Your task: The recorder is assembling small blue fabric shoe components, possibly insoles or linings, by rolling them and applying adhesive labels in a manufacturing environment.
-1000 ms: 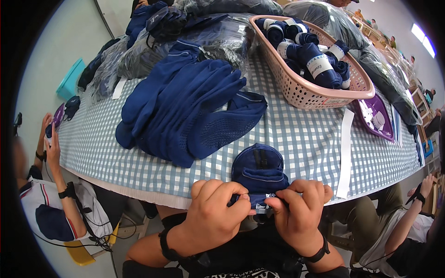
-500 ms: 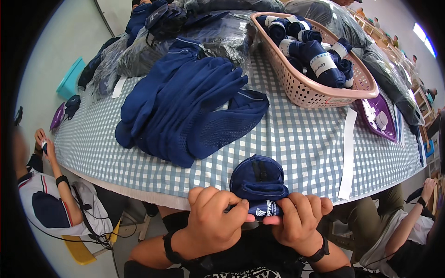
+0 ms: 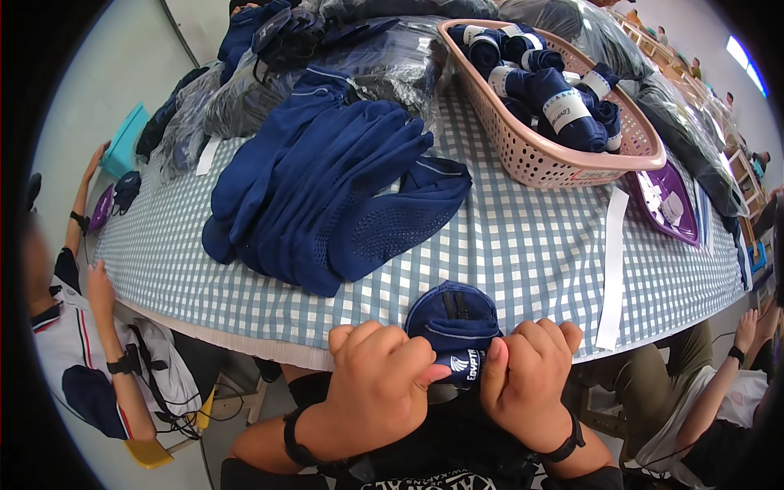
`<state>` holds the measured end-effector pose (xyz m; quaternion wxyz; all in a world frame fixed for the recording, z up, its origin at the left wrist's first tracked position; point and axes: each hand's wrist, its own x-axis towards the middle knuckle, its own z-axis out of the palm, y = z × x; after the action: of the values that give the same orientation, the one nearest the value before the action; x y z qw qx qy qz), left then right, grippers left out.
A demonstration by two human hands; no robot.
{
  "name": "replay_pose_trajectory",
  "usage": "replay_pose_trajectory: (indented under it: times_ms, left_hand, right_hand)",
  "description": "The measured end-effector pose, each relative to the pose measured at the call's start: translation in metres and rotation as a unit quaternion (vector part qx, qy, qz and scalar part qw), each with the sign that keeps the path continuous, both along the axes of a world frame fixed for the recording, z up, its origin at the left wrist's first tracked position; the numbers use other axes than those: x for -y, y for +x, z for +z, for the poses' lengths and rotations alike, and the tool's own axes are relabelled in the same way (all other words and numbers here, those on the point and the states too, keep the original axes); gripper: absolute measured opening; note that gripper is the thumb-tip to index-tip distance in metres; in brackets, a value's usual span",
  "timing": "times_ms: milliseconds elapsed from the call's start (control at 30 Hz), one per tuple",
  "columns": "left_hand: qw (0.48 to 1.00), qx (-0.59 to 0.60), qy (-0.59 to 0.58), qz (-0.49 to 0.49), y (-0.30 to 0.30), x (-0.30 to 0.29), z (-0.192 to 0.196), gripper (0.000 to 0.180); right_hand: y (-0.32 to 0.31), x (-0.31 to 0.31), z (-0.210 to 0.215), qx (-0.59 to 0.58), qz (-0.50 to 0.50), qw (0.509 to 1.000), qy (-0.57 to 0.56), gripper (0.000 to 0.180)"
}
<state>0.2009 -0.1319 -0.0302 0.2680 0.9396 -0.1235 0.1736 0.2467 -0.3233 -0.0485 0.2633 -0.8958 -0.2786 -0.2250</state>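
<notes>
At the table's near edge, my left hand [image 3: 382,380] and my right hand [image 3: 531,380] both grip the lower part of a small navy fabric pouch [image 3: 454,317]. The pouch has a rounded top, a folded band across its middle, a dark strip on the upper part and a white print lower down. My fingers are curled on its two sides, with the thumbs near the print. The fingertips behind the fabric are hidden. Farther back lies a pile of navy socks [image 3: 327,192], some with dotted soles.
A pink basket [image 3: 523,170] holds rolled navy socks [image 3: 565,110] with white paper bands. Right of me lie a white paper strip [image 3: 612,273] and a purple tray [image 3: 694,232]. Plastic-wrapped bundles [image 3: 392,61] line the back. Co-workers sit left and right.
My thumbs have shifted and the pouch's lower part now stands more upright, its folded band changed in shape. The left co-worker's arm has reached out toward a turquoise bin.
</notes>
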Motion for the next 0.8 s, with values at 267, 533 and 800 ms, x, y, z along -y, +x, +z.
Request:
replay_pose_trajectory:
  times_ms: [267, 533, 800]
  left_hand:
    - [0.999, -0.022, -0.027, 0.002, 0.006, -0.004, 0.003, 0.022]
    - [0.998, -0.055, -0.016, -0.006, 0.007, -0.006, 0.01, 0.018]
    - [0.998, -0.059, 0.004, 0.018, 0.006, -0.003, 0.011, 0.017]
  right_hand:
    - [0.004, -0.004, 0.004, -0.067, 0.007, 0.995, 0.077, 0.021]
    - [-0.004, -0.002, 0.003, 0.026, -0.004, 0.998, 0.063, 0.023]
    - [-0.007, 0.017, 0.002, 0.083, 0.05, 0.994, -0.051, 0.03]
